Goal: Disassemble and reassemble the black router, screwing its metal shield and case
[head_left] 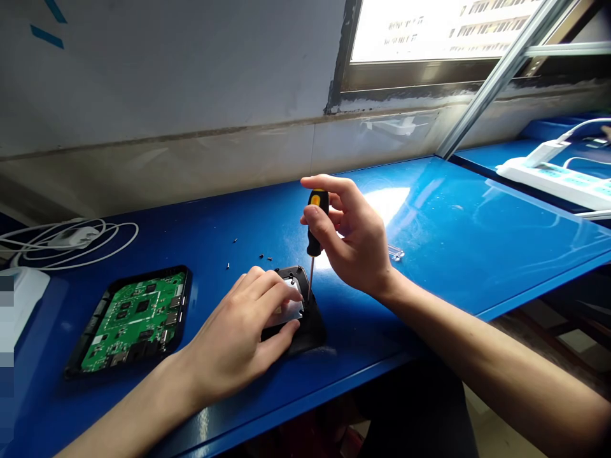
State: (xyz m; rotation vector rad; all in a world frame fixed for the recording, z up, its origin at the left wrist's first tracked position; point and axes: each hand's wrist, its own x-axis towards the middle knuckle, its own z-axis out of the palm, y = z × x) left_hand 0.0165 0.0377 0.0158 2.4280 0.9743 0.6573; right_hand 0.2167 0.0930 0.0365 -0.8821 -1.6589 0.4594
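My right hand (353, 242) grips a black screwdriver with a yellow cap (316, 219), held upright with its tip down on a small black device cover (305, 318). My left hand (238, 337) lies over that cover, fingers pressing on its metal plate and thumb along its near edge. The cover rests on the blue table (429, 222) near the front edge. To the left lies a black tray-like case with a green circuit board (133, 318) in it.
Several tiny screws (265, 257) lie loose behind the cover. A coiled white cable with an adapter (71, 238) sits at the far left. A white power strip (554, 175) lies on the neighbouring table at the right. A wall and window stand behind.
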